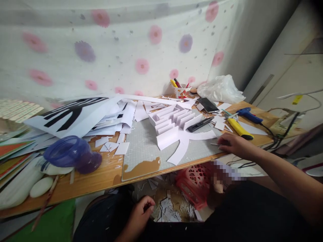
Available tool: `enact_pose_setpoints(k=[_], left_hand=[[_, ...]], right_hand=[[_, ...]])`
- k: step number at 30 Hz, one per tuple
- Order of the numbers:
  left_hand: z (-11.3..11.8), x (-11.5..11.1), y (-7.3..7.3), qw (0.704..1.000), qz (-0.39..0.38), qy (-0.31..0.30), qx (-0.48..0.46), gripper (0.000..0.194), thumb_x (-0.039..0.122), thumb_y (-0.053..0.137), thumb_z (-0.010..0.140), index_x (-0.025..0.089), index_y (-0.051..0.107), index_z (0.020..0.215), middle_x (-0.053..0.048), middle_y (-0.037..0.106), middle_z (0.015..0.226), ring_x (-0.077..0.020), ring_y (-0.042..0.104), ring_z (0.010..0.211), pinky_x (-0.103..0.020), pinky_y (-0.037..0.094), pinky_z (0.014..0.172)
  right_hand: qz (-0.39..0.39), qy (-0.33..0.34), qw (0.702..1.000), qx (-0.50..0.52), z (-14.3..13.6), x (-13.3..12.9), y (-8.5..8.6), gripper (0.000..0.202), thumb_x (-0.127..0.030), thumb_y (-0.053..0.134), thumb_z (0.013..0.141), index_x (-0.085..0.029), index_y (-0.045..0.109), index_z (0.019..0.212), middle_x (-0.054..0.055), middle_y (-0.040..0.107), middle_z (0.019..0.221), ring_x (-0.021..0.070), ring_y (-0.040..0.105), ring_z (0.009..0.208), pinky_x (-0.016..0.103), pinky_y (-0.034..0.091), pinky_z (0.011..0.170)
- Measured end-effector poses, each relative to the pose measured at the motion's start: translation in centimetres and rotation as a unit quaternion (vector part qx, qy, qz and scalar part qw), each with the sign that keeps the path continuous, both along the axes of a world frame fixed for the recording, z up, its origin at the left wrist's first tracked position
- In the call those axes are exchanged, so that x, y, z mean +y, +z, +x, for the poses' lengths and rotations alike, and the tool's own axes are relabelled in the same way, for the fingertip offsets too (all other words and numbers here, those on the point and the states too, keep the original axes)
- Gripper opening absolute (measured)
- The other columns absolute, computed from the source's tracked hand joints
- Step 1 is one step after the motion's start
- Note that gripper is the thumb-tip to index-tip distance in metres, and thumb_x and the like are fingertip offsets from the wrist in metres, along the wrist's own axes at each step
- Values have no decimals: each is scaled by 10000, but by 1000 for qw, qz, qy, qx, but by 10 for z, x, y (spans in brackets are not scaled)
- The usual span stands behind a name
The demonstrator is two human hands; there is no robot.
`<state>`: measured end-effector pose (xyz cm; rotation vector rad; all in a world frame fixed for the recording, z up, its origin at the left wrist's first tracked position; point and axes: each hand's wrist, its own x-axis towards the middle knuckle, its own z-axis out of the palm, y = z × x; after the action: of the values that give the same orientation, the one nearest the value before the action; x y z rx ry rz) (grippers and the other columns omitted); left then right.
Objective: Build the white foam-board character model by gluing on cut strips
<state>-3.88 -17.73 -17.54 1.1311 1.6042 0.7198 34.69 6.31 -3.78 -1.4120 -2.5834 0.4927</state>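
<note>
My right hand (pixel 233 145) is at the front right edge of the table, its fingers pinched on a thin whitish strip (pixel 214 144) that points left over the cutting mat. Low over my lap is my left hand (pixel 141 211), fingers loosely curled, with nothing visible in it. On the grey cutting mat (pixel 141 148) stands a white card structure (pixel 174 117) with upright strips along its outline. Two flat curved legs of it reach toward me and to the right. A black utility knife (pixel 200 124) lies against its right side.
Right of the mat lie a yellow-handled cutter (pixel 239 129), a blue glue gun (pixel 249 115), a phone (pixel 208 105) and card scraps. Papers (pixel 75 114) and a blue-purple jar (pixel 73 153) cover the left. A red plastic stool (pixel 194 185) stands below among scraps.
</note>
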Motion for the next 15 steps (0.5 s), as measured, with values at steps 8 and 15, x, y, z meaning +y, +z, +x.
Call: enact_pose_setpoints(k=[8,15], left_hand=[[-15,-18,-1,998,-19,49,-36,145,310,583,616,173,581,661,6,554,622,-170,494,662,-279,368,679],[-47,-43,-15,982,-36,143,-120,314,468,623,663,170,562,739,24,540,624,-146,497,632,-272,378,667]], right_hand=[[35,21,999,-21,6,14,-14,163,-324,510,816,-201,573,729,87,617,749,230,564,702,363,419,667],[100,43,993,-46,-17,11,2,157,-293,494,827,-223,587,722,87,629,738,236,564,681,368,412,624]])
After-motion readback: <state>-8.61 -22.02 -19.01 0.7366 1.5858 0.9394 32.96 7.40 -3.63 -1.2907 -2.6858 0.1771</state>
